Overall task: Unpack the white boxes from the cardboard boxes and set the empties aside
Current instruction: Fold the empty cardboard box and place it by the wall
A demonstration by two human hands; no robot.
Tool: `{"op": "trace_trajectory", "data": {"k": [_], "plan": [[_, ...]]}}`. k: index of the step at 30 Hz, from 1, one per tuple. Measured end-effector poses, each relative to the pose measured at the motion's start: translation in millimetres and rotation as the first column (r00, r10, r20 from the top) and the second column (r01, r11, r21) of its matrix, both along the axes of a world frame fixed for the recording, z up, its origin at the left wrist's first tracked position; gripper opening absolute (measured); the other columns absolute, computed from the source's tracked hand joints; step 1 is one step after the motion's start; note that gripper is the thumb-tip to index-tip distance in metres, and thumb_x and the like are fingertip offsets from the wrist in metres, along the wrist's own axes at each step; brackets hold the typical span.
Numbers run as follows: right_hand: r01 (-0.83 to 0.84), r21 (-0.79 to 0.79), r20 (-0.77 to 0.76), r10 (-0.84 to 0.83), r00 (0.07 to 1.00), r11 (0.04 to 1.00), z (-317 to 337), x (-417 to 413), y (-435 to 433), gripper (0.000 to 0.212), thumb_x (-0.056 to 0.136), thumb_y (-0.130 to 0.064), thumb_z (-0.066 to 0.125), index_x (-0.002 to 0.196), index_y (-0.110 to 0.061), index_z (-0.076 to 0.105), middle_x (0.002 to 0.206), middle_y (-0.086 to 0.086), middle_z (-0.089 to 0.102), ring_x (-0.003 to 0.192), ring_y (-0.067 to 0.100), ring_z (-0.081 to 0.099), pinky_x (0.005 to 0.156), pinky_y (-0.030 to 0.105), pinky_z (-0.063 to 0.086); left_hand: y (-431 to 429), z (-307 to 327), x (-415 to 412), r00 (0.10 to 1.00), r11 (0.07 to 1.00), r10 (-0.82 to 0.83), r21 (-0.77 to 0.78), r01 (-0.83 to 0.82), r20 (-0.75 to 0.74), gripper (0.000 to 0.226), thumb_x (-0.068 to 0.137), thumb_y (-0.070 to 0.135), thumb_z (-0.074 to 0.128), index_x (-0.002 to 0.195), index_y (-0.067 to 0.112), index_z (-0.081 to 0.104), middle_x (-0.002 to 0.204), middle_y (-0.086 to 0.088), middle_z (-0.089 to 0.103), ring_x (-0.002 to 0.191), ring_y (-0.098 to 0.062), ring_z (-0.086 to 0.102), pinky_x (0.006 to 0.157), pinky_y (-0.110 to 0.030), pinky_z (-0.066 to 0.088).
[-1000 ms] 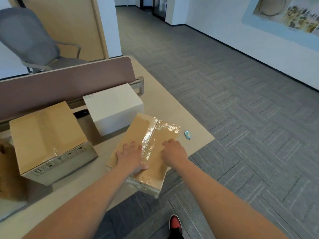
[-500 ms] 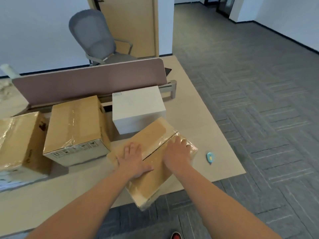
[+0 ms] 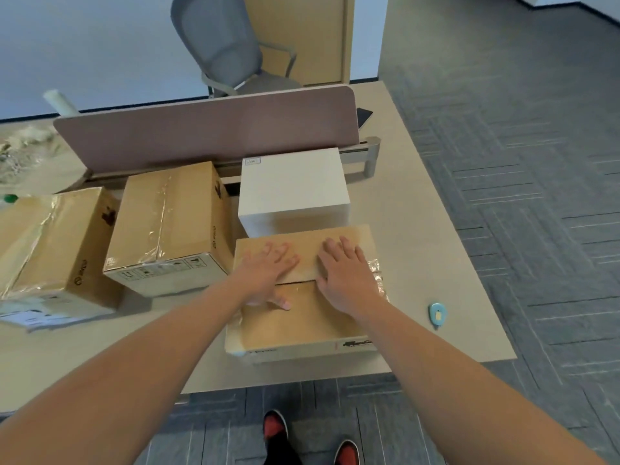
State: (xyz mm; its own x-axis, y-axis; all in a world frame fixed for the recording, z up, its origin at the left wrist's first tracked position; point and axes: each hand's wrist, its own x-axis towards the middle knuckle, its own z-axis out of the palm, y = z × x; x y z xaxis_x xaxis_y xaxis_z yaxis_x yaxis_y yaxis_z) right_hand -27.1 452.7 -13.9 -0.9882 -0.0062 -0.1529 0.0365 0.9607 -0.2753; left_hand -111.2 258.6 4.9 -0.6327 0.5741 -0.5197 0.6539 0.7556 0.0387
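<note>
At the near edge of the beige desk (image 3: 436,229), right before the person, stands a closed brown cardboard box (image 3: 302,320) with clear tape on its top. Both hands lie flat on it. The left hand (image 3: 268,273) and the right hand (image 3: 342,273) have their fingers straight and a little spread. They press on the cardboard and grip nothing.

What matters most is the dark slit (image 3: 298,282) between the two top flaps. It runs from left to right across the person's view, under the left palm and to the heel of the right hand. The fingers of both hands point away and rest on the far flap, while the left thumb lies on the near flap. So neither hand is nearer: the slit is directly below both. I judge that the tape is cut there and that the next move is to pull the flaps apart.

This box looks low and broad, with wrinkled tape at its right edge and print on its front side. Just behind it sits a plain white rectangular box (image 3: 292,193); I cannot tell if they touch. To the left stand two more taped brown cartons (image 3: 167,223), both closed. A small light-blue cutter (image 3: 436,313) lies on the desk beside the right forearm.
</note>
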Motion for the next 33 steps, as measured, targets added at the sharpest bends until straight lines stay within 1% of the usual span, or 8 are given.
{"op": "trace_trajectory", "data": {"k": [2,5,7,10,13,16,21,33], "plan": [[0.0,0.015,0.024,0.0,1.0,1.0,-6,-5,-6,0.062,0.102,-0.049,0.03,0.157,-0.021,0.022,0.167,-0.001,0.005,0.153,0.029,-0.001,0.123,0.05,0.002,2,1,-7,0.998,0.999,0.024,0.032,-0.026,0.051,0.108,0.079,0.059,0.068,0.156,0.037,-0.005,0.162,0.004,-0.023,0.149,-0.027,-0.018,0.118,-0.057,-0.001],[0.045,0.06,0.04,-0.048,0.998,0.997,-15,-5,-16,0.067,0.101,-0.055,0.023,0.159,-0.024,0.014,0.168,-0.002,-0.001,0.153,0.03,-0.006,0.122,0.053,-0.005,4,-4,-4,0.977,0.96,0.206,0.182,-0.211,0.05,0.08,0.091,0.049,0.052,0.157,0.033,0.01,0.165,-0.005,-0.01,0.151,-0.025,-0.011,0.12,-0.048,-0.002],[0.071,0.084,0.003,-0.071,0.997,0.994,-22,-2,-22,0.069,0.099,-0.057,0.021,0.159,-0.025,0.014,0.168,-0.001,0.0,0.153,0.03,-0.005,0.121,0.054,-0.006,5,-16,6,0.934,0.897,0.356,0.288,-0.336,-0.019,0.066,0.098,0.048,0.034,0.156,0.024,0.015,0.165,-0.011,-0.002,0.151,-0.026,-0.008,0.122,-0.044,-0.001],[0.095,0.082,-0.052,-0.091,0.994,0.992,-30,-2,-23,0.072,0.096,-0.059,0.023,0.159,-0.025,0.021,0.167,0.0,0.009,0.154,0.03,0.002,0.121,0.055,-0.002,10,-37,22,0.891,0.882,0.412,0.327,-0.338,-0.191,0.074,0.094,0.06,0.013,0.157,0.021,0.011,0.165,-0.012,-0.003,0.151,-0.029,-0.009,0.122,-0.045,-0.001],[0.079,0.119,-0.053,-0.073,0.996,0.99,-35,-3,-22,0.075,0.094,-0.062,0.026,0.159,-0.025,0.019,0.168,0.001,0.007,0.154,0.03,0.0,0.122,0.056,0.002,13,-50,25,0.861,0.869,0.434,0.373,-0.324,-0.264,0.074,0.093,0.062,0.02,0.157,0.027,0.01,0.165,-0.011,-0.004,0.151,-0.03,-0.01,0.122,-0.047,-0.002],[0.07,0.136,-0.043,-0.065,0.997,0.988,-39,-1,-21,0.079,0.094,-0.065,0.025,0.16,-0.026,0.008,0.168,0.001,-0.005,0.154,0.028,-0.01,0.122,0.056,0.001,13,-60,24,0.851,0.861,0.444,0.396,-0.319,-0.279,0.072,0.094,0.06,0.027,0.157,0.029,0.008,0.165,-0.01,-0.007,0.151,-0.029,-0.013,0.122,-0.049,0.0],[0.079,0.142,-0.022,-0.077,0.997,0.987,-39,-4,-23,0.081,0.093,-0.067,0.024,0.16,-0.027,0.002,0.167,-0.001,-0.012,0.152,0.026,-0.018,0.122,0.055,-0.003,12,-67,18,0.854,0.86,0.437,0.411,-0.303,-0.284,0.072,0.095,0.06,0.029,0.157,0.03,0.007,0.165,-0.011,-0.006,0.151,-0.029,-0.014,0.122,-0.049,0.0],[0.124,0.12,0.018,-0.127,0.992,0.985,-25,1,-31,0.081,0.092,-0.07,0.016,0.16,-0.029,0.0,0.167,-0.003,-0.014,0.152,0.024,-0.019,0.122,0.053,-0.009,8,-48,18,0.893,0.891,0.387,0.342,-0.299,-0.229,0.072,0.096,0.063,0.02,0.158,0.029,0.003,0.164,-0.01,-0.014,0.15,-0.029,-0.018,0.122,-0.048,-0.006]]}}
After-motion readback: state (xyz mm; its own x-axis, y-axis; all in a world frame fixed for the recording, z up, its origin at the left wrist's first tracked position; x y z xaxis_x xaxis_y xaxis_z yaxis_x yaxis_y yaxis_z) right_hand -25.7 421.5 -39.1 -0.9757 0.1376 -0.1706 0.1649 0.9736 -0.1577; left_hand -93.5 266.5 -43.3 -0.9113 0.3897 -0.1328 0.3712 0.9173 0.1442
